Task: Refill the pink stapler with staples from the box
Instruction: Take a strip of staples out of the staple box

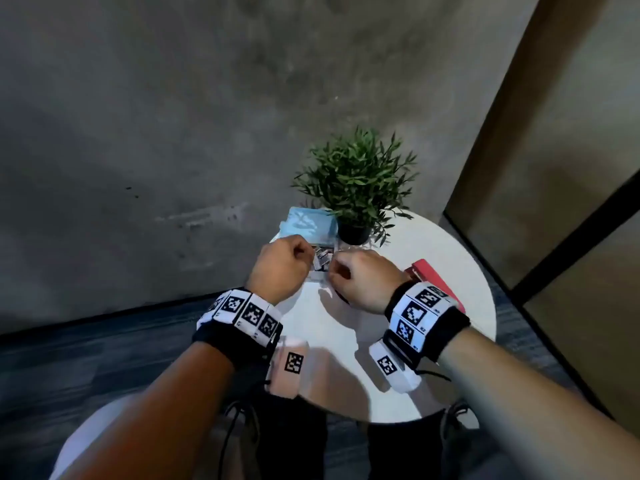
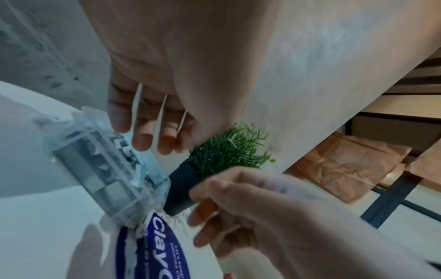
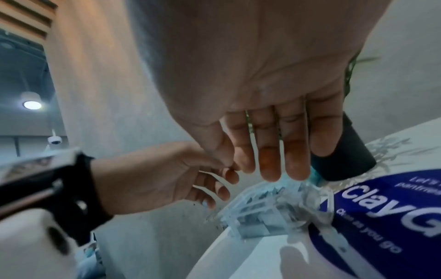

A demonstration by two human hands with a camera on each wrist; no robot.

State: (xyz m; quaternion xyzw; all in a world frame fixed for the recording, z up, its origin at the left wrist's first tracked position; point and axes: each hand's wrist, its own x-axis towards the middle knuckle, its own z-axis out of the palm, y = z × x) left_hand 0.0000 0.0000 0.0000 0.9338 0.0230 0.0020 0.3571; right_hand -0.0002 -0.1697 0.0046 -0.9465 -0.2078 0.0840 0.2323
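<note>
2 bare arms with black-and-white marker bands reach over a round white table (image 1: 450, 271).

The left hand (image 1: 280, 268) and the right hand (image 1: 363, 282) sit close together above a small clear staple box (image 2: 107, 169), which lies on the table, and both have bent fingers. The left fingertips (image 2: 143, 141) are just above the box, but I cannot tell if either hand holds it. The pink stapler (image 1: 433, 275) lies on the table, partly hidden behind the right wrist. A green plant (image 1: 356, 181) in a black pot stands at the far side, next to a light blue packet (image 1: 308, 225). A blue label (image 3: 381, 217) on the table reads "Clay" and "go". The wall (image 1: 173, 116) is grey and rough, and the floor (image 1: 69, 368) is dark.
</note>
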